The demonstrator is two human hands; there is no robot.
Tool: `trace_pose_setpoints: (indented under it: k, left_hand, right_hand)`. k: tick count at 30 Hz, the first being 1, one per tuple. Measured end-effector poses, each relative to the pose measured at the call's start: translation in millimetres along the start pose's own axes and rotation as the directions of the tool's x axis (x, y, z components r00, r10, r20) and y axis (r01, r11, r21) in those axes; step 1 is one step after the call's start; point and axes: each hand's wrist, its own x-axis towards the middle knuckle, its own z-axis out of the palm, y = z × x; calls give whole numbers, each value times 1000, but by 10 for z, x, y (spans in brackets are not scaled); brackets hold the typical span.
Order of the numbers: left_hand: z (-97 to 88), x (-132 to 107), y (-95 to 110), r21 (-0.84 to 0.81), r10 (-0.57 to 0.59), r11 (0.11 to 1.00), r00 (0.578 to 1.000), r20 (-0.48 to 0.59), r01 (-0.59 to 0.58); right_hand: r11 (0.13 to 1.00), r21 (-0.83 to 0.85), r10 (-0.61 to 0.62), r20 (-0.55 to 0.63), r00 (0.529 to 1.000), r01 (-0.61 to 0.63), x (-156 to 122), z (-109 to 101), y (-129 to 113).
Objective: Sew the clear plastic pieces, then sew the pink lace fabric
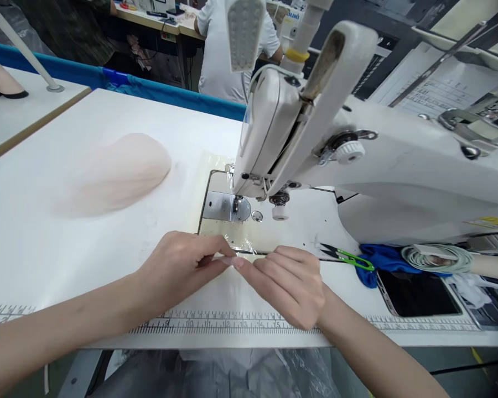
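My left hand [186, 260] and my right hand [290, 282] meet fingertip to fingertip just in front of the sewing machine [269, 124]. Between them is a small thin pale piece [224, 260], pinched by the thumb and finger of my left hand. The fingers of my right hand are closed at its other end; most of the piece is hidden. Behind my hands lies the machine's metal needle plate [222, 207]. To the left, a sheer pale-pink fabric piece [128, 171] is on the white table, its left side blurred.
Green-handled thread snips [348, 257], a blue cloth [384, 258], a coiled cord [435, 258] and a phone [419, 293] lie at the right. A printed ruler [216, 322] runs along the table's front edge. A person in white [224, 50] sits beyond the blue edging [170, 95].
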Motion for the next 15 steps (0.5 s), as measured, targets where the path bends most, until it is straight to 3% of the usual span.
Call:
trace_pose_setpoints:
  k: [2,4,6,9,12,13,15]
  left_hand:
    - [-81,13,59,-47,-68,996,989,133,75]
    - [-156,69,84,-28,-146,987,946,290,161]
    - [-191,155,59,100,-232,973,905,358,210]
    - [-155,266,-43,337,-336,912,896,290,233]
    - [-83,283,-145,508,-373,829,909,186,236]
    - [-63,267,-170,549,-339,809,929,147,209]
    - [-35,217,-207,617,-156,783,985,74,78]
  right_hand:
    - [999,17,35,59,998,-36,60,-89,-62]
    - [975,104,175,168,970,-194,90,-103,-101]
    - [881,199,361,306,881,-430,75,-19,-91]
    - [668,262,569,424,705,-697,-6,230,12]
    - [507,261,705,423,569,-822,-74,453,140]
    - [487,239,731,415,542,-840,-83,497,172]
    - [498,175,750,405,524,-849,-82,540,215]
